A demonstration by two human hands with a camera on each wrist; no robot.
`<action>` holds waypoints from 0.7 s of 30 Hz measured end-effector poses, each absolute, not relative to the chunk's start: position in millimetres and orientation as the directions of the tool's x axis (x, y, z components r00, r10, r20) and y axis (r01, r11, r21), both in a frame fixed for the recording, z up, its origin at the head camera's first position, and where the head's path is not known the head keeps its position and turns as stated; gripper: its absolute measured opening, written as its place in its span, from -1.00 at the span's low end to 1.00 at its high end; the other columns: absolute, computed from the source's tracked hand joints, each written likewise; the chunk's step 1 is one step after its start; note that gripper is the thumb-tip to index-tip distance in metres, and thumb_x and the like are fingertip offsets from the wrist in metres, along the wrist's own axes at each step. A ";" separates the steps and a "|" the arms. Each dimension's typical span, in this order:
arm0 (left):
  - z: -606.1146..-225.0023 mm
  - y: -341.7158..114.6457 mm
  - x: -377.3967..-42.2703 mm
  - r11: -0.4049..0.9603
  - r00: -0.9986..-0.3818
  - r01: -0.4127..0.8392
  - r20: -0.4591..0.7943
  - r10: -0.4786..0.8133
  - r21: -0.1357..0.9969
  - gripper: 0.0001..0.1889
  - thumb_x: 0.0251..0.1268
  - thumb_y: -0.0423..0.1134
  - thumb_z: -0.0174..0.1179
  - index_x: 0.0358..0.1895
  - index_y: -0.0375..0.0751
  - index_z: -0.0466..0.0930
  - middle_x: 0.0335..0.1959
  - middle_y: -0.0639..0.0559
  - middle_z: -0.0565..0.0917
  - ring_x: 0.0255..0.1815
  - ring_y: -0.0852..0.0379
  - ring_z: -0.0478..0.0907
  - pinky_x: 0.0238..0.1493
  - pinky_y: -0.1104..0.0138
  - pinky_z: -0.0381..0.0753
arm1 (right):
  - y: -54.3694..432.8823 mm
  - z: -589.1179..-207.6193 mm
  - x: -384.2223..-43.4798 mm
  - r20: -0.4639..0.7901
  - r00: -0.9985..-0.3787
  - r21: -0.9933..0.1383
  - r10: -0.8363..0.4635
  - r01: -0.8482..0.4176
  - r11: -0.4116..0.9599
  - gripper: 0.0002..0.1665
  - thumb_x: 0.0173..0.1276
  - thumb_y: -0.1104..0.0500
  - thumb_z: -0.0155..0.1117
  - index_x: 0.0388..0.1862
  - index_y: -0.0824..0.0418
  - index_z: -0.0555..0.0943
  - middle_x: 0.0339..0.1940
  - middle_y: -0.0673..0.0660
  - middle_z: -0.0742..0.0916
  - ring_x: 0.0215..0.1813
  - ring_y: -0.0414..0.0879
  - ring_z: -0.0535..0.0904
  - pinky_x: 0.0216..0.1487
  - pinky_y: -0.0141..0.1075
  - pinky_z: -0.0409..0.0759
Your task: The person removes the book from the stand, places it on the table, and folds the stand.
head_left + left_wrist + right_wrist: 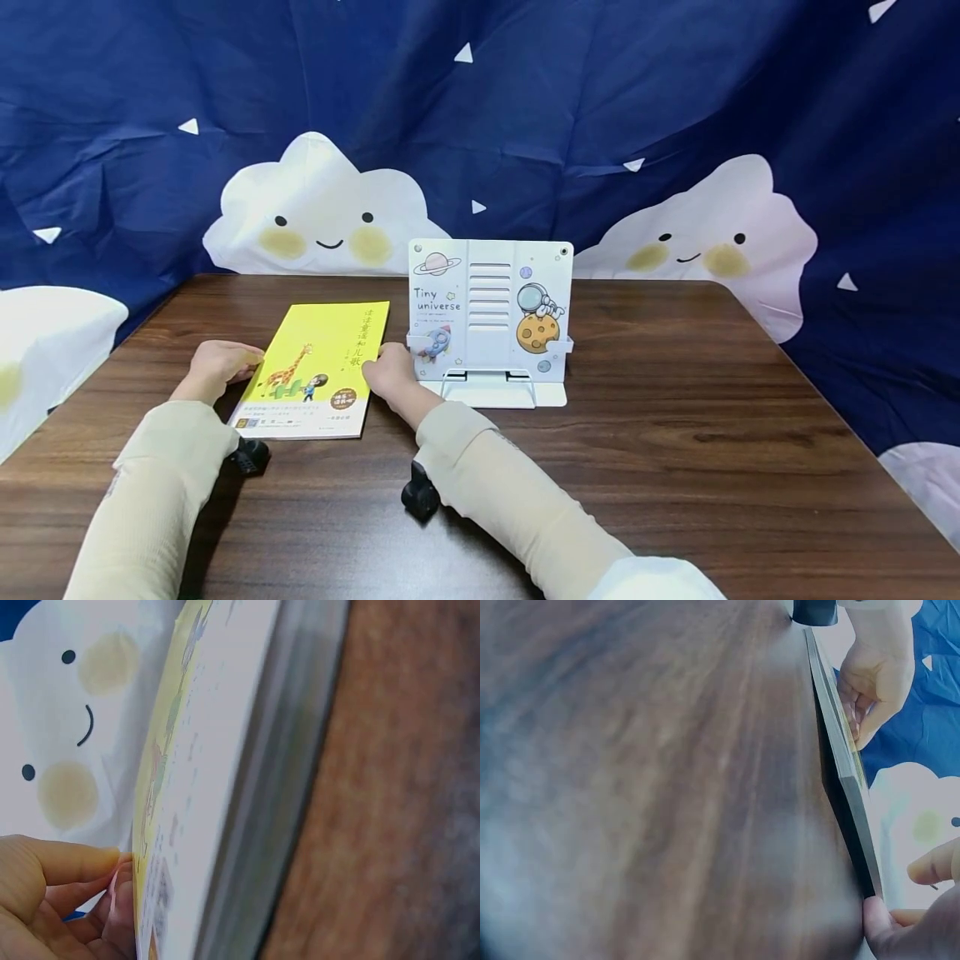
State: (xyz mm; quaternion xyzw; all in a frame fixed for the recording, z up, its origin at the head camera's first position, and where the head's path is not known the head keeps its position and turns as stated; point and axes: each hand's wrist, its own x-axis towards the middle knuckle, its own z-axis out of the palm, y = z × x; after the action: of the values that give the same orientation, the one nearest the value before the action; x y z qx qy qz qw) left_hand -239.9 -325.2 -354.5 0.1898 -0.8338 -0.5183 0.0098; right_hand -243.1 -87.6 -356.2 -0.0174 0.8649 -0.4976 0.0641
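Observation:
A yellow-covered children's book [322, 333] with a giraffe and a child printed on it is at the left of the table. My left hand [221, 365] holds its left edge, thumb and fingers bent close together at the cover in the left wrist view. At the right edge, my right hand [392, 373] grips the book between bent fingers and thumb. In the right wrist view a dark gap shows beneath the book's page edges [846, 769], with a fingertip [877, 922] against the lower edge. Some of the fingers are hidden by the book.
Just right of the right hand stands a white book stand [491, 317] with an astronaut and planets, its wire clips at the front. The dark wooden table [675, 433] extends to the right. Behind it hangs a blue cloth [525, 100] with smiling clouds.

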 end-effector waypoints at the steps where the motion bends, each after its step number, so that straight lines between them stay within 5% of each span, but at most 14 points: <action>1: -354.5 -325.4 -239.5 0.381 -0.927 -0.306 -0.182 -0.328 0.873 -0.75 0.00 -0.46 0.07 -0.24 -0.58 0.51 -0.67 0.12 0.50 -0.68 0.29 0.41 -0.62 0.46 0.47 | -87.4 -355.7 -242.4 -0.092 -0.991 -0.863 -0.099 0.030 0.505 -0.83 0.09 0.30 0.07 -0.33 0.33 0.55 -0.53 0.06 0.51 -0.44 -0.13 0.39 -0.50 -0.40 0.37; 6: -353.5 -326.6 -238.1 0.353 -0.925 -0.308 -0.192 -0.328 0.883 -0.73 0.02 -0.42 0.08 -0.22 -0.58 0.49 -0.68 0.14 0.49 -0.66 0.30 0.43 -0.56 0.46 0.50 | -84.7 -352.9 -237.8 -0.077 -0.987 -0.860 -0.138 -0.005 0.511 -0.73 0.10 0.29 0.07 -0.21 0.39 0.51 -0.47 0.11 0.53 -0.40 -0.11 0.42 -0.43 -0.38 0.42; 12: -348.1 -325.9 -236.9 0.392 -0.937 -0.294 -0.180 -0.300 0.872 -0.62 0.05 -0.36 0.08 -0.10 -0.61 0.39 -0.61 0.14 0.48 -0.60 0.30 0.45 -0.48 0.44 0.53 | -81.5 -347.4 -232.1 -0.048 -0.983 -0.845 -0.178 -0.055 0.532 -0.53 0.12 0.25 0.09 0.04 0.41 0.40 -0.07 0.21 0.54 -0.14 -0.09 0.44 -0.14 -0.34 0.43; 21: -335.3 -325.6 -237.8 0.390 -0.926 -0.285 -0.147 -0.348 0.876 -0.65 0.03 -0.28 0.10 -0.12 -0.46 0.46 -0.53 0.15 0.49 -0.56 0.34 0.45 -0.48 0.47 0.51 | -77.0 -331.5 -224.5 -0.002 -0.977 -0.877 -0.212 -0.100 0.469 -0.57 0.13 0.25 0.13 0.00 0.37 0.43 -0.43 0.04 0.52 -0.40 -0.19 0.43 -0.43 -0.43 0.43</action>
State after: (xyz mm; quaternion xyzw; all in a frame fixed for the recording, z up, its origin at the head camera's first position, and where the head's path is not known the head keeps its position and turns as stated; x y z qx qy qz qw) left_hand -237.8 -325.6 -335.3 0.1901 -0.8330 -0.5187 0.0302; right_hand -224.5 -77.0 -331.5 -0.0913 0.8554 -0.5069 0.0552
